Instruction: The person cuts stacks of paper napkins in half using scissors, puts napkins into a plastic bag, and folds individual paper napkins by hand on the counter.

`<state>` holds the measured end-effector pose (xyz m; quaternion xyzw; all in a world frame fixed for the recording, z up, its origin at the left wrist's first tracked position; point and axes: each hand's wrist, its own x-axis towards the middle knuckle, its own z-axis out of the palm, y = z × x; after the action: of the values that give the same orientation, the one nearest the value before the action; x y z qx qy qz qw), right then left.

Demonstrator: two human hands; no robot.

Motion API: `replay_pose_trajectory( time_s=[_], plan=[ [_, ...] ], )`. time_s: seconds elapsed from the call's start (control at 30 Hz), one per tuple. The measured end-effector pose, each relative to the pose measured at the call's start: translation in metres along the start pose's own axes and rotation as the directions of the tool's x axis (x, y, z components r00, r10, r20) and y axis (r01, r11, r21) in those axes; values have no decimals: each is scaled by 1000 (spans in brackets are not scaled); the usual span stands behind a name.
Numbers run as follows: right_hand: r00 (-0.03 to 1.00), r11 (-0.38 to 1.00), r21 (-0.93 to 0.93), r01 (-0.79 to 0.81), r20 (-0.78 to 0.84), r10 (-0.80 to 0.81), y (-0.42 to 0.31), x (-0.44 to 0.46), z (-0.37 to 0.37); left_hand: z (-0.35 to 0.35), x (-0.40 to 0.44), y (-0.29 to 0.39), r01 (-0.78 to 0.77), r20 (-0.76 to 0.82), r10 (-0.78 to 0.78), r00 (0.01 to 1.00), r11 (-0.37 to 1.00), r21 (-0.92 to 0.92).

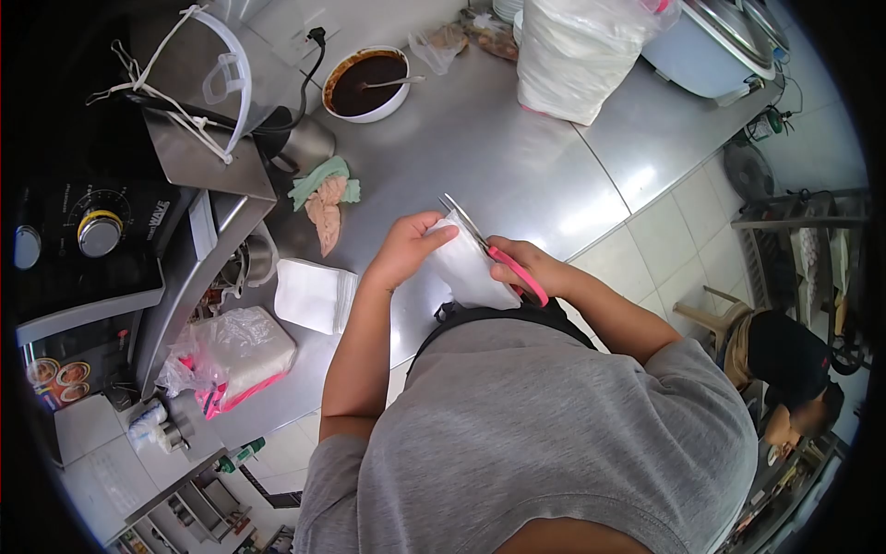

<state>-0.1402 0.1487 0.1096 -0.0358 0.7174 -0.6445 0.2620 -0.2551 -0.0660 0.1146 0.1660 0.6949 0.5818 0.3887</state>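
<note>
Left hand [404, 251] is pinching white sheets [469, 270] by the tabletop [489, 148]; right hand's [544, 270] fingers are curling closed round pink scissors [519, 266], seemingly trimming. Snipping is needing steady sheets, left fingertips clear.

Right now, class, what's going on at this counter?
A person's left hand grips a white sheet-like piece near the counter's edge. The right hand holds pink-handled scissors, their blades alongside the piece; whether they are cutting is hard to tell. A stack of similar white pieces lies by the left forearm. Farther back stands a bowl of dark liquid, a utensil in it.
</note>
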Motion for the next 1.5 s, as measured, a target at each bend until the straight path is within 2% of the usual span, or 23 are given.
replay_pose_trajectory(
  time_s=[0.1, 0.2, 0.3, 0.5, 0.6, 0.8, 0.9, 1.0, 1.1, 1.2, 1.3, 1.4, 1.5],
  plan=[
    [996, 997, -65, 49, -66, -54, 3, 6, 3, -1, 1, -2, -17, -14, 17, 1000, 1000, 16],
    [997, 989, -121, -82, -17, 80, -11, 3, 0, 3, -1, 0, -18, -42, 18, 999, 1000, -16],
    [997, 975, -218, -43, -67, 29, -10, 5, 0, 2, -2, -2, -38, -46, 39, 998, 999, 14],
    [995, 972, -216, -92, -48, 83, -21, 5, -4, 1, -1, -7, -69, -61, 66, 996, 997, -42],
    [996, 967, -249, -54, -83, 35, -19, 6, -1, 0, 0, -8, -66, -49, 64, 997, 996, -53],
    [988, 978, -207, -12, -153, -20, -13, 7, 4, 0, -1, -6, -47, -36, 44, 998, 996, -73],
    [989, 982, -186, -39, -150, 11, -15, 7, 3, 0, 0, -8, -56, -47, 52, 998, 995, -78],
    [988, 998, -35, -55, -149, 50, -10, 10, 5, 0, 0, -7, -43, -41, 39, 998, 993, -109],
    [989, 997, 18, -81, -122, 83, -14, 11, 3, -1, 1, -6, -46, -40, 42, 998, 993, -107],
    [980, 992, -64, 105, -161, -114, -1, 17, 4, -3, 1, -6, -36, -36, 33, 999, 995, -90],
    [988, 992, -111, 66, -130, -80, -5, 18, -4, -4, 1, -9, -41, -32, 38, 999, 995, -92],
    [993, 998, 29, -61, -103, 63, -12, 21, -9, -3, 1, -6, -13, -33, 11, 999, 998, -57],
    [974, 991, 62, -116, -187, 126, -10, 31, -17, -4, 3, -13, -21, -49, 19, 999, 999, -36]
  ],
)
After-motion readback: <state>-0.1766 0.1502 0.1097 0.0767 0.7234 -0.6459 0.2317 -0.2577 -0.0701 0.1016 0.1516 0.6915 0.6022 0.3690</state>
